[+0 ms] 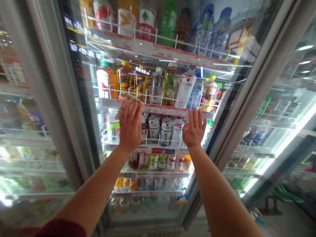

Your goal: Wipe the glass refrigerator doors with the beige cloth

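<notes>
My left hand [130, 128] lies against the glass door [145, 215] of a drinks cooler, pressing a crumpled, light patterned cloth [134, 98] to the pane. The cloth sticks out past the fingertips and at the hand's left side; the rest is hidden under the palm. To the right, my right hand [194, 130] rests on the same glass, fingers stretched out and slightly spread, holding nothing. Behind the pane, at the height of both hands, stand white-labelled bottles [166, 130] on a wire-fronted shelf.
Metal frames [249, 89] run along both sides of the door. Inside, upper shelves carry large bottles [169, 23] and mid-size bottles [156, 87]; lower ones carry small cups or cans [162, 161]. Neighbouring coolers flank it. A dark object [270, 205] stands on the floor at right.
</notes>
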A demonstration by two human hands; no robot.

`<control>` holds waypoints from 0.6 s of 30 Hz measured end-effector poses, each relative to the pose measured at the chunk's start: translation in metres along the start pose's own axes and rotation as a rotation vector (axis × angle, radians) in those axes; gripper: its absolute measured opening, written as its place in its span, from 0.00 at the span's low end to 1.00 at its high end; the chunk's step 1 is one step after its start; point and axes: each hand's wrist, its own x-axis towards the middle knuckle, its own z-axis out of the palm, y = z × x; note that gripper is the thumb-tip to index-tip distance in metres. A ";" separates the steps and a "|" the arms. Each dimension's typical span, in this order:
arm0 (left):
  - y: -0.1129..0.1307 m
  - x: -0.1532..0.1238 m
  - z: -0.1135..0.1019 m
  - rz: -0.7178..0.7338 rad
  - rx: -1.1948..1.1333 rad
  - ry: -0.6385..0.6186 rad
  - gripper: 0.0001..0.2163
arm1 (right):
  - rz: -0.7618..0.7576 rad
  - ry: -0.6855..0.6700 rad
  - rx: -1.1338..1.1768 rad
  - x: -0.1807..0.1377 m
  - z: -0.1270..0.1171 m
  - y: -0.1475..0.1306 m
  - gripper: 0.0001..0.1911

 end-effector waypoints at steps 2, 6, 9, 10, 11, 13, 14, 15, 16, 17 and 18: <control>0.007 -0.026 0.004 -0.006 -0.015 -0.041 0.31 | 0.012 -0.020 0.007 0.000 0.000 0.000 0.31; 0.003 -0.049 0.006 0.211 -0.074 -0.298 0.29 | 0.014 -0.032 0.005 0.000 0.000 0.000 0.31; -0.018 -0.024 -0.004 0.171 -0.034 -0.264 0.25 | 0.007 -0.015 -0.006 0.000 0.001 0.001 0.30; -0.022 -0.016 -0.007 0.123 -0.008 -0.203 0.24 | 0.001 -0.003 -0.010 0.000 0.001 0.001 0.30; -0.023 -0.012 -0.008 0.064 0.020 -0.133 0.23 | -0.005 0.005 -0.014 0.000 0.001 0.001 0.30; -0.016 -0.018 -0.008 -0.045 0.059 -0.008 0.23 | -0.006 0.008 -0.021 0.000 0.001 0.001 0.30; -0.010 -0.027 -0.006 -0.051 0.061 0.009 0.24 | -0.002 -0.003 -0.023 0.000 0.001 0.001 0.30; -0.003 -0.037 -0.004 -0.023 0.053 -0.010 0.25 | 0.005 -0.019 -0.024 0.000 0.000 0.001 0.30; 0.002 -0.046 -0.002 0.036 0.037 -0.059 0.27 | 0.010 -0.033 -0.023 0.000 0.000 0.000 0.30; 0.004 -0.052 -0.001 0.109 0.017 -0.122 0.29 | 0.014 -0.044 -0.019 0.000 0.000 0.000 0.31; 0.003 -0.053 -0.001 0.178 -0.005 -0.183 0.31 | 0.015 -0.048 -0.012 0.000 0.000 0.000 0.31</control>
